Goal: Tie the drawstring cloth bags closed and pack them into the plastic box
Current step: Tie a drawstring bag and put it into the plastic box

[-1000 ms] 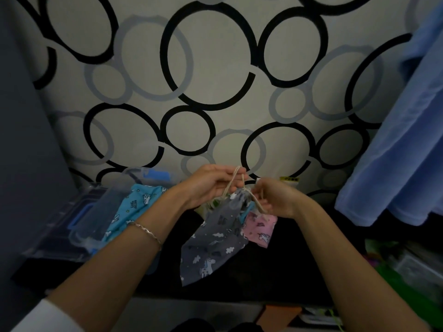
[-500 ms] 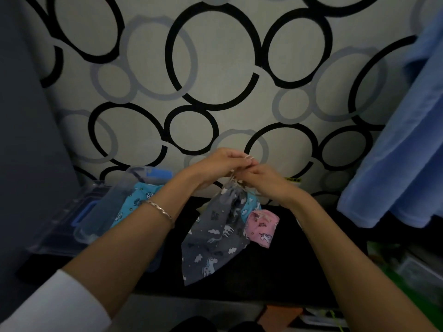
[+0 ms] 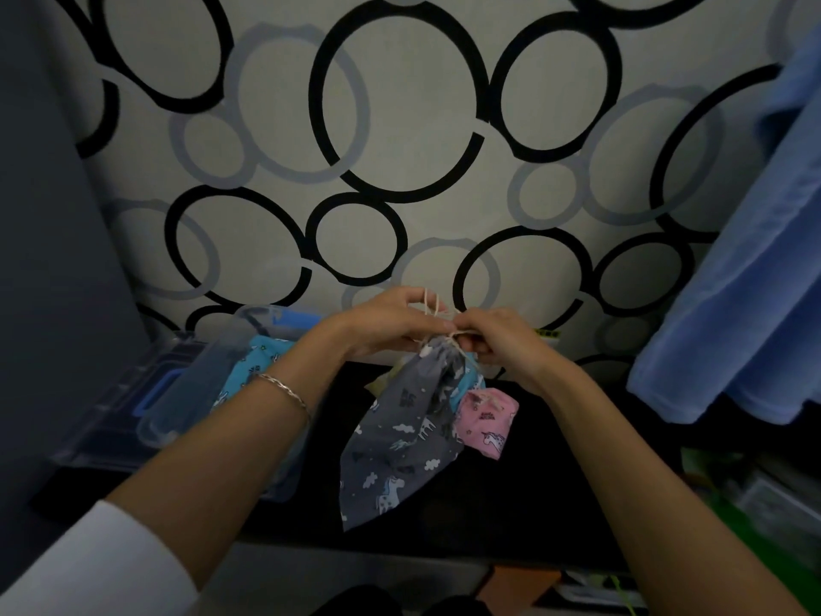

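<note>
A grey drawstring bag with a unicorn and cloud print hangs from my two hands above the dark table. My left hand pinches the cream drawstring above the gathered neck. Just to its right, my right hand pinches the same cord at the neck. Behind the grey bag lie a pink unicorn bag and a bit of a blue one. A clear plastic box with blue latches stands at the left with a blue printed bag in it.
The dark table runs under everything. Blue cloth hangs at the right. A wall with black and grey rings stands close behind. Green and clear items crowd the right edge.
My hands came together at the bag's neck, rose a little, and now pull loops of cord upward. The grey bag hangs higher than a second ago.
</note>
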